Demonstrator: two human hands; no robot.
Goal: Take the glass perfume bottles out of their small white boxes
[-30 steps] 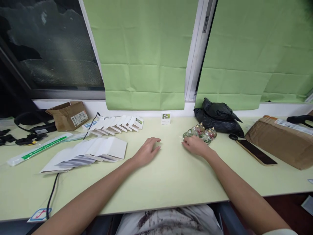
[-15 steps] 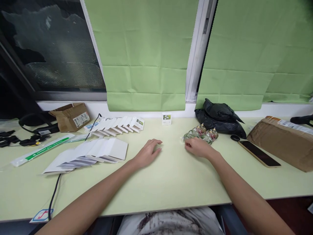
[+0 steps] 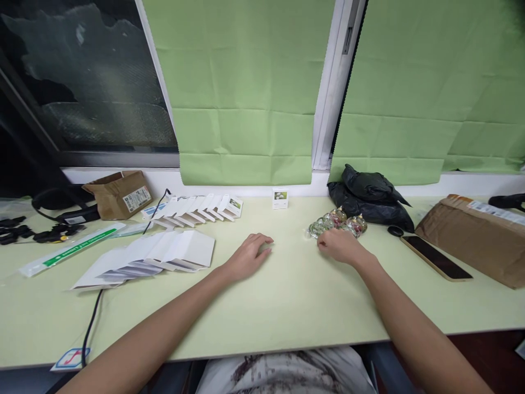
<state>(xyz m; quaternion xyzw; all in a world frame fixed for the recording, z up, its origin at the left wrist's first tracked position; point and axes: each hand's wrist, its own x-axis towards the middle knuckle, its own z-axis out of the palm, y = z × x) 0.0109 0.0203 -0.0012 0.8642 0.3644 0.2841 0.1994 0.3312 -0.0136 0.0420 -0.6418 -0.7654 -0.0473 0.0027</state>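
My left hand [image 3: 250, 256] rests on the table [image 3: 287, 312], fingers loosely bent and thumb apart, holding nothing. My right hand [image 3: 338, 244] is at the near edge of a pile of small shiny green, red and gold ornament-like pieces [image 3: 334, 218]. Its fingers are curled down and pressed together. Whatever they hold, if anything, is hidden behind the hand. Left of my left hand lies an overlapping row of flat white cartons [image 3: 180, 249]. Farther back leans a row of white boxes [image 3: 205, 208]. A small white box with a green picture [image 3: 280, 199] stands alone near the wall.
Black plastic bags [image 3: 367, 197] lie behind the pile. At right are a phone [image 3: 437, 258], a round black cap [image 3: 395, 231] and a brown parcel [image 3: 467, 241]. At left are an open cardboard box [image 3: 118, 196], a green-and-white plastic sleeve [image 3: 74, 250] and a black cable [image 3: 93, 323].
My right hand has shifted slightly to the right along the near edge of the shiny pile, fingers still curled. The left hand stays in nearly the same place.
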